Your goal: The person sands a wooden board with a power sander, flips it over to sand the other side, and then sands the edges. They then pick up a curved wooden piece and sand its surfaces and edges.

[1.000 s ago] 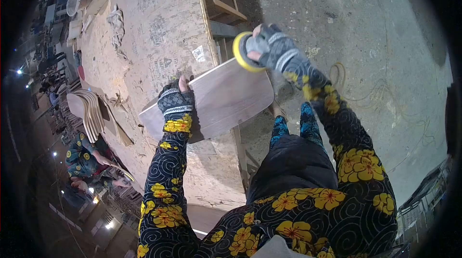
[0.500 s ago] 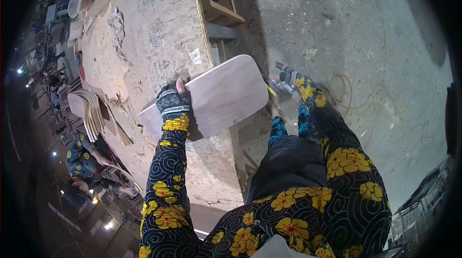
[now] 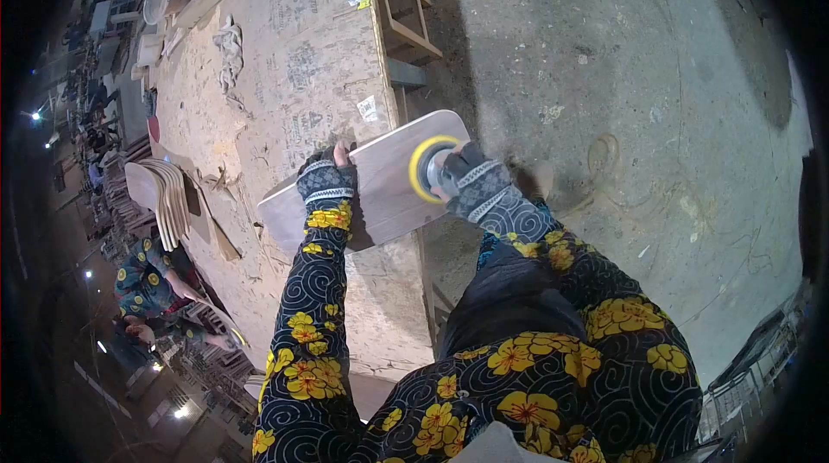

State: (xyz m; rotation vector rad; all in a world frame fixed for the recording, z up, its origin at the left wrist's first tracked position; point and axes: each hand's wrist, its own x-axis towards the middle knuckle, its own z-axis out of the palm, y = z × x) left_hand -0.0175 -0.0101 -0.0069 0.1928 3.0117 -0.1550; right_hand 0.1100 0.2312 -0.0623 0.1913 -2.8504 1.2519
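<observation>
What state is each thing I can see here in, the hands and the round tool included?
Left hand: gloved, thumb bare, on the board's edge
Right hand: gloved, gripping the round tool
Round tool: over the board's end; running or not, I cannot tell
Board: partly on the table, one end overhanging
Table: printed, taped, littered with scraps
Curved pieces: stacked
Cloth: crumpled

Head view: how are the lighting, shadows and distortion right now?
Head view: black corners, and the pale plywood table looks bowed; a white lamp glares at far left; shadow falls on the light wooden board beside the grey-gloved left hand and darkens the grey concrete floor by the table.
</observation>
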